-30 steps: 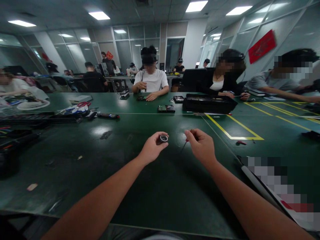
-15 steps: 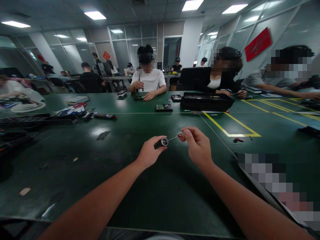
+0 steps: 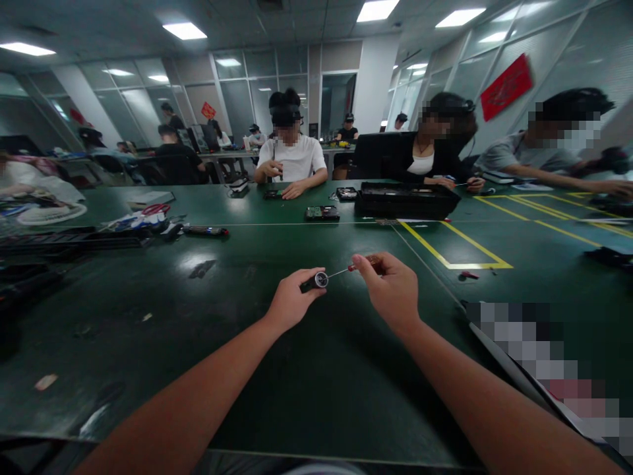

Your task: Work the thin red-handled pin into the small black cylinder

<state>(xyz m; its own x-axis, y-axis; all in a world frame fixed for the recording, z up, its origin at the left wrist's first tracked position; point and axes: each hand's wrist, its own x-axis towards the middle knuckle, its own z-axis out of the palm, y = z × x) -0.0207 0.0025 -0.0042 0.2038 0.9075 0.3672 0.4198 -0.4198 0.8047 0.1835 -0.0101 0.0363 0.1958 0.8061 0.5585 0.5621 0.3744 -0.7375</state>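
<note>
My left hand (image 3: 291, 300) is closed round a small black cylinder (image 3: 310, 284) whose pale-rimmed open end faces right. Inside that end some parts show, too small to name. My right hand (image 3: 393, 284) grips a screwdriver (image 3: 351, 268) by its reddish handle, largely hidden by the fingers. The thin metal shaft points left, and its tip is at the cylinder's open end; how deep it reaches I cannot tell. Both hands are held above the green table (image 3: 297, 389).
Across the table sit co-workers, one in a white shirt (image 3: 309, 155). A hard drive (image 3: 321, 212) and a long black tray (image 3: 406, 201) lie ahead. Red-handled scissors (image 3: 155, 209) and a pen-like tool (image 3: 205, 231) are at left. A small red piece (image 3: 468, 275) lies at right.
The fingers of my right hand have shifted on the screwdriver's handle. The tip stays at the cylinder's open end. My left hand keeps its hold; the whole view has drifted slightly.
</note>
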